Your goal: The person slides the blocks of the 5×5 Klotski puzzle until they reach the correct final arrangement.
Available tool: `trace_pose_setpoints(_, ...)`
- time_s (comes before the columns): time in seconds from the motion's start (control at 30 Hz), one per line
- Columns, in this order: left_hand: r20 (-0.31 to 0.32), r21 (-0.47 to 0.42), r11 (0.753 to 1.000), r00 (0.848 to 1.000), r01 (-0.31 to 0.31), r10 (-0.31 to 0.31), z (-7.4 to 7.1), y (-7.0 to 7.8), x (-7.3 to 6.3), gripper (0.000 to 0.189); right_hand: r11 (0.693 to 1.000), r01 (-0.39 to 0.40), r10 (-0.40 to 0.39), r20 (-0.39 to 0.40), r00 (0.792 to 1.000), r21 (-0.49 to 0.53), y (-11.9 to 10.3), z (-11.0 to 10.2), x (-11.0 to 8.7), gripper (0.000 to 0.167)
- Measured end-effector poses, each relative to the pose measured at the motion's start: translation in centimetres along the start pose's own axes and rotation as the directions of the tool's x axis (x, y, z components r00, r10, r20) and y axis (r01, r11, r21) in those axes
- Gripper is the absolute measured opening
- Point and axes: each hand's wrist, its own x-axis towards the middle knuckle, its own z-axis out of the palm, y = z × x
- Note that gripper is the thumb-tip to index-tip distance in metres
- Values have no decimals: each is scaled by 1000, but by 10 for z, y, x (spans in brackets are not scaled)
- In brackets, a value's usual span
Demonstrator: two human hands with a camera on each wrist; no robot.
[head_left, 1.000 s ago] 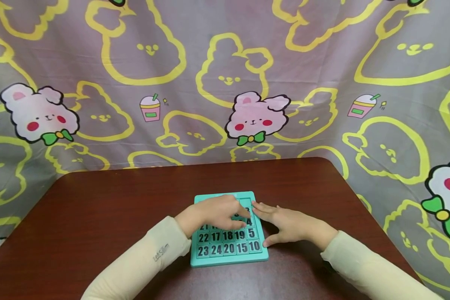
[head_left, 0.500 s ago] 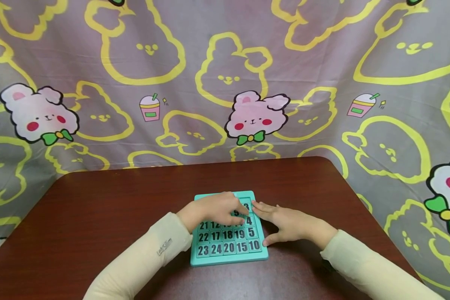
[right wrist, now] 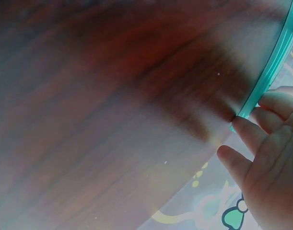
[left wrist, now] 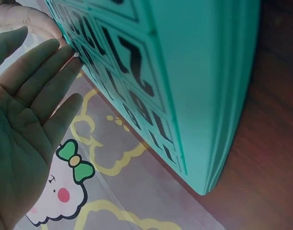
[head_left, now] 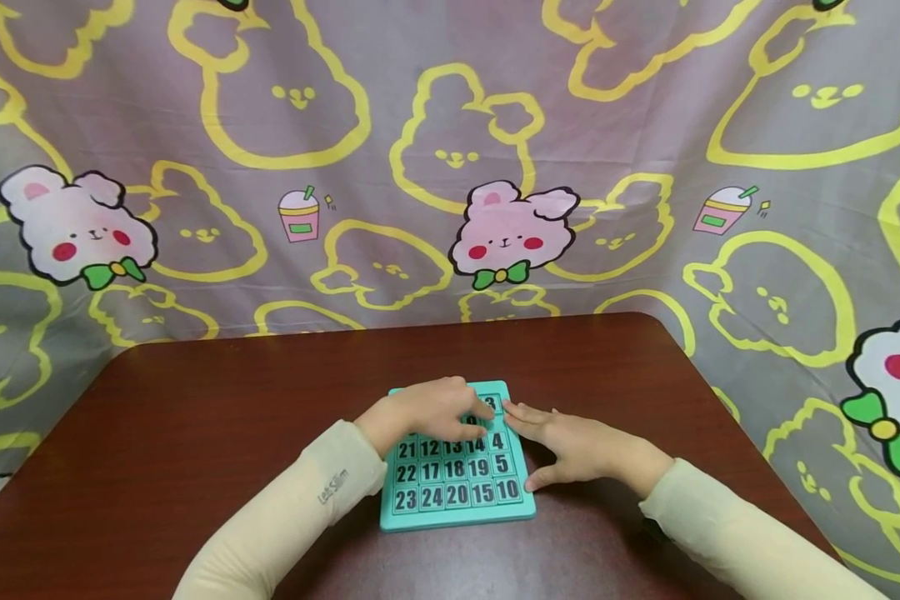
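Observation:
A turquoise sliding number puzzle (head_left: pixel 457 522) lies flat on the table, filled with numbered square tiles. My left hand (head_left: pixel 431 408) reaches over its upper part, with a fingertip at the 3 tile (head_left: pixel 491 404) in the top right corner. A gap shows between that tile and the 4 tile (head_left: pixel 497 442). This hand hides most of the upper two rows. In the left wrist view its fingers (left wrist: pixel 45 79) are spread and fairly straight. My right hand (head_left: pixel 577 447) rests along the puzzle's right side, fingertips and thumb against the turquoise edge (right wrist: pixel 268 74).
The dark red-brown wooden table (head_left: pixel 232 400) extends around the puzzle, its far corners rounded. Behind it and at both sides hangs a grey-pink curtain (head_left: pixel 390 125) with yellow outlines and rabbit faces.
The 3 tile has slid up into the top right corner, and the gap now sits below it. My left hand has shifted slightly upward with it. My right hand has stayed in place.

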Motion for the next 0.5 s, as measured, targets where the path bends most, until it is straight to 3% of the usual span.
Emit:
trace_pose_setpoints(0.27, -21, 19, 999, 999, 37, -37, -2, 5, -6, 40, 1000, -3, 3, 0, 1000, -5, -1, -1, 0, 98)
trace_pose_setpoints(0.5, -86, -4, 999, 996, -36, 35, -4, 19, -24, 39, 1000, -3, 3, -4, 1000, -1, -1, -1, -1, 98)
